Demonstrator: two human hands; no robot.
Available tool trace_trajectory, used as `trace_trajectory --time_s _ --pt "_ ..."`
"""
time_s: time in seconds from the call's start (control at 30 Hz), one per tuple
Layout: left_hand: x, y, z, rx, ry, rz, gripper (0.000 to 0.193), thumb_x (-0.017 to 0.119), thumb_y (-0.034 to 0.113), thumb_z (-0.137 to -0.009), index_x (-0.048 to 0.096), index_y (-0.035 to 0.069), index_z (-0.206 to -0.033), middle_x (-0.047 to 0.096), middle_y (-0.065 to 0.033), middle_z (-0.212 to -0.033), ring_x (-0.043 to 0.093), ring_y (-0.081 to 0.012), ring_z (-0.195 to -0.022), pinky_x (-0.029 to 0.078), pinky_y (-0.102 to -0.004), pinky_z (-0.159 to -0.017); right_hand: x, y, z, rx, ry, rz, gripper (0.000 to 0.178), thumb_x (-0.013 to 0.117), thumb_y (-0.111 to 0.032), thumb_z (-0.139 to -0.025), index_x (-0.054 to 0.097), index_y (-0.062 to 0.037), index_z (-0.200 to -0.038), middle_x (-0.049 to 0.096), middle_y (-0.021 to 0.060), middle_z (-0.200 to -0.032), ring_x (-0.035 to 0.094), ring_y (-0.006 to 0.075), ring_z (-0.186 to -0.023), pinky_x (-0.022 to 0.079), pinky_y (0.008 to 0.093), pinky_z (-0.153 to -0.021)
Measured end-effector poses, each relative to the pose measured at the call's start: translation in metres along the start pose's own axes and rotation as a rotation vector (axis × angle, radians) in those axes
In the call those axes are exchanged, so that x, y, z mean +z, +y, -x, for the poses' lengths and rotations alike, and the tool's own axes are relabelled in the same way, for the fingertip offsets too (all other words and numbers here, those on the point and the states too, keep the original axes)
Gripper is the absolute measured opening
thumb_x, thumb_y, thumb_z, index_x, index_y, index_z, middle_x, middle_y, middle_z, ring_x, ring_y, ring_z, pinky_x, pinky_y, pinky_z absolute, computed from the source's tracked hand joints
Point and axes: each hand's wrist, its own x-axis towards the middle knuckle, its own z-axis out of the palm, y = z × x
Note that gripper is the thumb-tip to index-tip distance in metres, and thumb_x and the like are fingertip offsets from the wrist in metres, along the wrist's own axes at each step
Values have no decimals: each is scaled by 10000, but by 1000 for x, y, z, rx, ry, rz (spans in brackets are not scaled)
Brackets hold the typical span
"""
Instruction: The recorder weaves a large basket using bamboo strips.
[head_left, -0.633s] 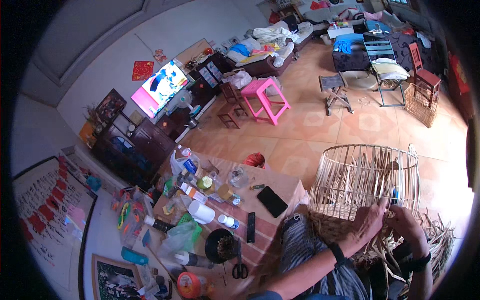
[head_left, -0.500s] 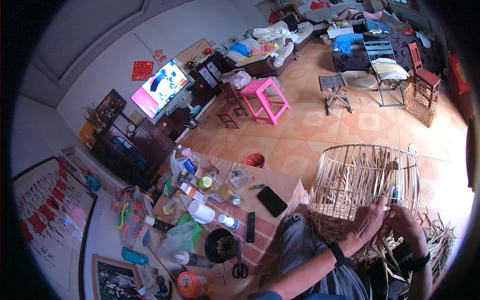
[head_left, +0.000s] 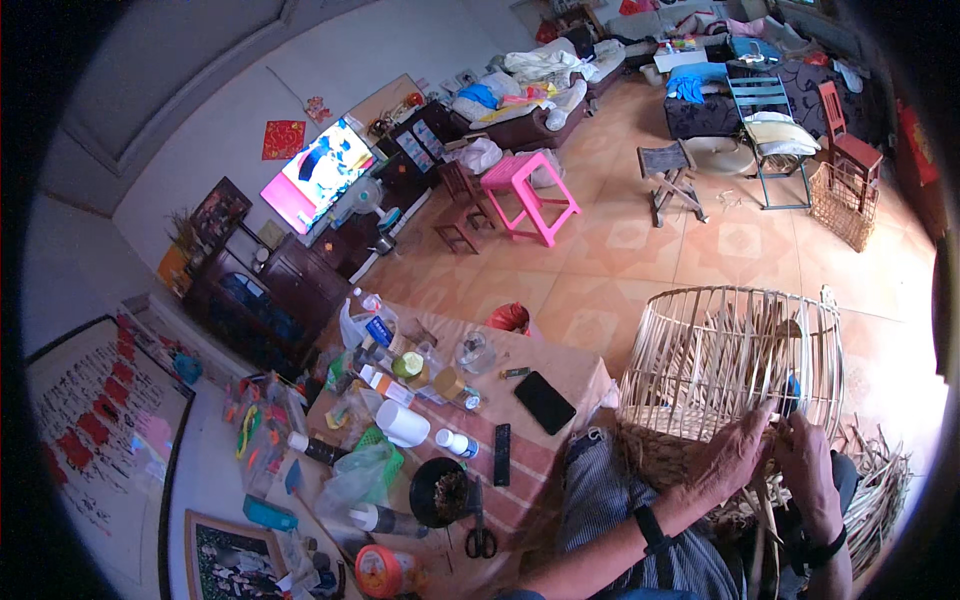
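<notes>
An open-framed basket (head_left: 690, 355) of thin pale upright strips rests at my lap, its lower part a braided band (head_left: 655, 455) of dry plant strands. At its near side my left hand (head_left: 735, 455) is closed, fingertips pinching at a dry strand against the uprights. Right beside it, my right hand (head_left: 806, 465) is also closed on the strands. Long dry strips (head_left: 762, 530) hang below between the two hands. A small blue thing (head_left: 793, 388) shows just above the fingers. The exact grip is partly hidden by the fingers.
Loose dry strands (head_left: 885, 495) lie heaped at the right. To the left, a table (head_left: 545, 480) bears a phone (head_left: 545, 402), a remote (head_left: 502, 455), scissors (head_left: 480, 535), a dark bowl (head_left: 432, 490) and several bottles. A pink stool (head_left: 525, 180) and folding stool (head_left: 665, 175) stand farther off.
My right hand has shifted down and slightly left, its wrist lower. My left hand has turned a little, its forearm moving left. The basket has barely moved.
</notes>
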Motion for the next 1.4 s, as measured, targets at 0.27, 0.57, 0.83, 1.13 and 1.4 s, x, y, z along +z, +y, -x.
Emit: trace_trajectory --time_s 0.27,0.57,0.83,1.13,1.4 --pt "4 -3 0 72 88 15 556 552 47 -980 370 28 -1505 651 -303 -1167 660 -494 -936 539 -551 -762 -11 14 -25 -161 229 458 144 672 -43 -869 553 -24 -947 616 246 -706 622 435 -640 448 498 -537" --pt "-5 4 0 18 22 57 344 565 30 -972 489 48 -1307 675 -255 -1126 674 -467 -988 550 -529 -785 -35 3 7 146 -90 -607 286 675 -63 -941 531 -30 -1185 622 47 -952 615 128 -892 508 302 -696" --pt "-3 1 -2 -22 5 89 325 502 93 -1027 515 57 -1350 698 -257 -1072 684 -456 -960 552 -517 -773 7 18 2 119 -15 -710 273 613 82 -902 632 -24 -1153 692 43 -957 665 135 -858 560 271 -721" --pt "1 -4 -2 -20 33 72 325 532 60 -1011 517 44 -1334 691 -269 -1042 686 -460 -931 555 -506 -764 -16 39 -36 -195 406 -49 40 531 40 -912 559 12 -907 555 123 -796 576 236 -706 452 353 -611" --pt "-4 5 2 -49 8 32 294 530 81 -1020 510 39 -1310 687 -263 -976 681 -458 -853 536 -521 -690 -20 38 -21 349 238 -1022 272 501 -312 -1080 634 -78 -1122 652 9 -910 559 68 -683 461 250 -586"
